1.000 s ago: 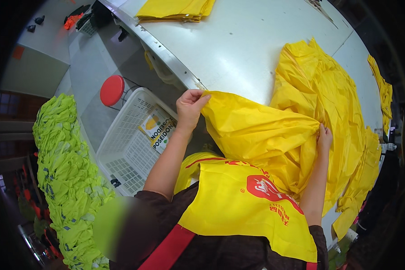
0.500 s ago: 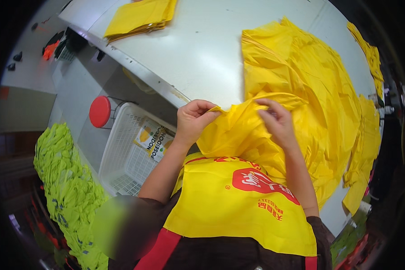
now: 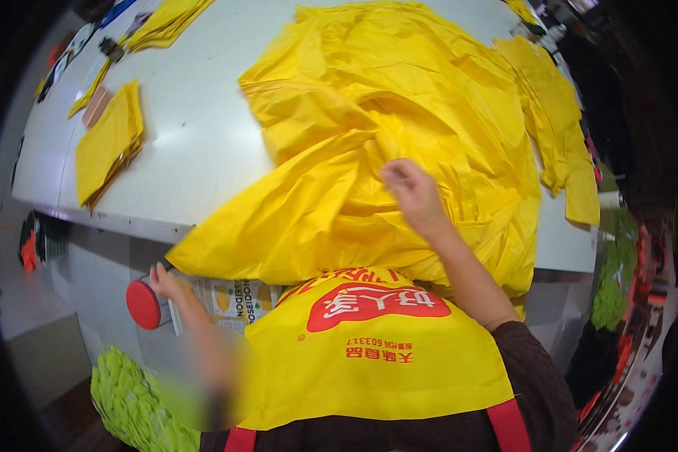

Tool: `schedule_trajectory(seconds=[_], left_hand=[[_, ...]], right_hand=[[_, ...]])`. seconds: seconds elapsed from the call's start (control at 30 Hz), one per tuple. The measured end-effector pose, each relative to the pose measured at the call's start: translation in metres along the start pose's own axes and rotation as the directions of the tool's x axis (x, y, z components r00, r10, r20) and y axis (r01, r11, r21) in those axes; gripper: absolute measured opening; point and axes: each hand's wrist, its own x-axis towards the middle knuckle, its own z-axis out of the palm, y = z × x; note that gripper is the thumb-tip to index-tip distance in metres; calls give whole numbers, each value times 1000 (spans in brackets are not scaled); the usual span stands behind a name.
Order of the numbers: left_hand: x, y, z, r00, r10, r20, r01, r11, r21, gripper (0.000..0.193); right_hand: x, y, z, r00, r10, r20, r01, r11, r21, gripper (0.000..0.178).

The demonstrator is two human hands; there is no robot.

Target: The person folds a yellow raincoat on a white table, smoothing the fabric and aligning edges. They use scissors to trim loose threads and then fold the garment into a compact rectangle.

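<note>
A big heap of thin, shiny yellow fabric (image 3: 429, 98) lies crumpled across the white table (image 3: 196, 98). One long corner of it stretches left past the table's front edge, fairly taut. My left hand (image 3: 167, 285) is at that corner's tip with its fingers pinched together on the fabric. Over the middle of the heap, my right hand (image 3: 416, 197) is closed with curled fingers. Whether a bit of fabric is between those fingertips is hidden. In front of my body hangs a yellow apron (image 3: 377, 354) with red print and red straps.
A folded yellow stack (image 3: 111, 147) lies at the table's left, more yellow pieces (image 3: 166, 24) behind it. Another yellow piece (image 3: 546, 113) is on the right. Below the left edge are a red stool (image 3: 143, 305), a basket holding a printed bag (image 3: 237, 297), and lime-green fabric (image 3: 132, 395).
My left hand has moved out to the left and drawn the yellow fabric's corner along. My right hand stays over the heap, now apart from the left. The view has turned.
</note>
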Motion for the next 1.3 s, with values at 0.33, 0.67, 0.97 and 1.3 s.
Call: schedule_trajectory(seconds=[0.33, 0.67, 0.97, 1.3], left_hand=[[-220, 81, 113, 533, 295, 793, -442, 896, -36, 22], [-376, 128, 161, -314, 198, 928, -281, 915, -291, 30], [-308, 97, 145, -144, -161, 976, 537, 816, 214, 12], [-299, 148, 149, -351, 84, 933, -120, 984, -134, 21]], right_hand=[[-62, 99, -144, 922, 300, -243, -380, 818, -432, 32], [-26, -17, -79, 951, 302, -61, -264, 901, 344, 15], [-30, -14, -80, 906, 241, 347, -350, 889, 296, 33], [-32, 1, -50, 934, 150, 323, -278, 874, 398, 14]])
